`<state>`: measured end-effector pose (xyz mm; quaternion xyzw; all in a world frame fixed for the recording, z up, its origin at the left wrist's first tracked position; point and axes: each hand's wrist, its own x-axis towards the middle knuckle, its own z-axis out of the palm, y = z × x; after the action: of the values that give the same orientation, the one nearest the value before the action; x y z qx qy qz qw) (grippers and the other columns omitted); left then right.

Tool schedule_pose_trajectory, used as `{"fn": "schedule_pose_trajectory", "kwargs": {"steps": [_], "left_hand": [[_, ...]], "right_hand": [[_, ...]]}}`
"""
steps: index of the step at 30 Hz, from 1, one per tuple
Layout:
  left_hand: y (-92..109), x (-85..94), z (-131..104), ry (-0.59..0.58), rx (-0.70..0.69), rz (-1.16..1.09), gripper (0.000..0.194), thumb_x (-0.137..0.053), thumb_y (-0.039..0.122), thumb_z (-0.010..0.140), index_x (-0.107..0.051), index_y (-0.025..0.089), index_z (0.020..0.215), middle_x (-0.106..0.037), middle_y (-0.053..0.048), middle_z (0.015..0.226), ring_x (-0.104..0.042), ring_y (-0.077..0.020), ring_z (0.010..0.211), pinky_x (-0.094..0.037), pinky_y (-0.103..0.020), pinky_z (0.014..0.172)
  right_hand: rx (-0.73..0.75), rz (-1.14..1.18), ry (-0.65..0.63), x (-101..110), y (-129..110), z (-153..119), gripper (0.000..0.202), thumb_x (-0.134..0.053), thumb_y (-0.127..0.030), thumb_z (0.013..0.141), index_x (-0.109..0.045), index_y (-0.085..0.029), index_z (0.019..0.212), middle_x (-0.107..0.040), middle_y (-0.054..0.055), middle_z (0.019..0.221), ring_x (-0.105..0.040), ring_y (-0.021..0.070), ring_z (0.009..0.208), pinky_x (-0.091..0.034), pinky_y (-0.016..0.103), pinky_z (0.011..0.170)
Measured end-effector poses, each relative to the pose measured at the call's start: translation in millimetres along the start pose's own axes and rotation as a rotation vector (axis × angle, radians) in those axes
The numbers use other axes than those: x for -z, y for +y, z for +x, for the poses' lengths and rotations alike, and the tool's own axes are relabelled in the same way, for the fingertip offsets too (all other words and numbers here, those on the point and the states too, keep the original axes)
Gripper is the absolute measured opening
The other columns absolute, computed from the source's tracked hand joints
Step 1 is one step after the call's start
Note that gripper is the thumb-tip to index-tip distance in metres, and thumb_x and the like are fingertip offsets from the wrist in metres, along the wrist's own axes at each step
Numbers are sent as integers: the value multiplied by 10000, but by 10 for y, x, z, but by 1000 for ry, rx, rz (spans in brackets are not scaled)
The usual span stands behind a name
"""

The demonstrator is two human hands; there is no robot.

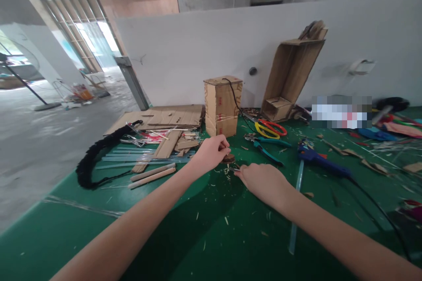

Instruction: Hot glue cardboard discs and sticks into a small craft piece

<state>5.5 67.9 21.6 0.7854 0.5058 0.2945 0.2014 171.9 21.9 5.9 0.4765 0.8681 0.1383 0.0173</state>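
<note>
My left hand [212, 151] is closed in a pinch over the table. A small brown piece [229, 158], rounded in outline, shows just below its fingertips; what the pinch itself holds is too small to make out. Close by on the right, my right hand [263, 180] is wrapped round a small tool whose thin metal blade [233, 169] points toward the brown piece. Pale shavings [227, 175] lie scattered beneath both hands. Behind them a cardboard box [221, 105] stands upright with a black cord over its top.
Teal-handled pliers [268, 151] and red-and-yellow scissors [268, 129] lie right of the box. A blue glue gun [321, 162] trails its cable rightward. Glue sticks [121, 158], cardboard strips [167, 144] and a black fuzzy strip [90, 158] occupy the left. An open cardboard box [290, 70] leans against the wall.
</note>
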Motion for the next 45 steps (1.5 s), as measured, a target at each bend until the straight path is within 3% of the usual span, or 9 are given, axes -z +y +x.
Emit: {"fn": "schedule_pose_trajectory", "kwargs": {"steps": [4, 7, 12, 19, 23, 32, 45], "left_hand": [[9, -2, -11, 16, 0, 1, 34, -528, 213, 739, -534, 181, 734, -631, 0, 688, -585, -123, 648, -406, -222, 561], [6, 1, -15, 11, -5, -1, 32, -521, 212, 743, -528, 182, 733, -624, 2, 683, -580, -120, 640, -405, -220, 559], [10, -8, -28, 2, -15, -2, 40, -496, 219, 756, -516, 185, 757, -615, 1, 690, -568, -119, 641, -397, -222, 561], [83, -4, -64, -10, -47, 9, 35, -473, 213, 764, -498, 189, 771, -603, 6, 685, -548, -112, 627, -377, -215, 549], [92, -8, -69, -4, -51, 15, 43, -464, 213, 770, -499, 189, 766, -600, 4, 682, -546, -115, 624, -379, -218, 550], [-3, -26, -34, 23, -29, 16, 30, -505, 210, 752, -513, 180, 752, -623, -8, 705, -572, -124, 658, -395, -222, 567], [65, 6, -74, 11, -66, 17, 46, -488, 220, 762, -516, 191, 742, -610, 7, 693, -554, -117, 631, -375, -214, 537]], "right_hand": [[-5, 16, -39, 10, -5, -1, 408, -318, -320, 884, -613, -150, 659, -637, 87, 588, -626, 221, 529, -331, 254, 404], [-22, 11, 14, -21, -25, -46, 398, -286, -319, 893, -598, -155, 706, -632, 78, 572, -620, 217, 516, -311, 250, 403], [-185, -9, 85, -85, -73, -127, 397, -224, -377, 899, -543, -174, 774, -609, 50, 519, -589, 186, 448, -251, 227, 401], [-170, -46, 147, -133, -52, -76, 366, -211, -330, 905, -524, -183, 787, -613, 50, 553, -585, 168, 451, -180, 238, 402], [-151, -23, 128, -141, -37, -50, 355, -226, -331, 903, -535, -188, 803, -622, 53, 557, -598, 179, 475, -230, 222, 416], [-82, 14, -44, 26, -37, 27, 295, -293, -231, 872, -564, -134, 808, -626, 90, 568, -626, 216, 538, -339, 259, 430], [11, 22, -82, 14, -43, 19, 330, -307, -212, 873, -618, -143, 787, -653, 86, 658, -634, 224, 571, -377, 274, 428]]}}
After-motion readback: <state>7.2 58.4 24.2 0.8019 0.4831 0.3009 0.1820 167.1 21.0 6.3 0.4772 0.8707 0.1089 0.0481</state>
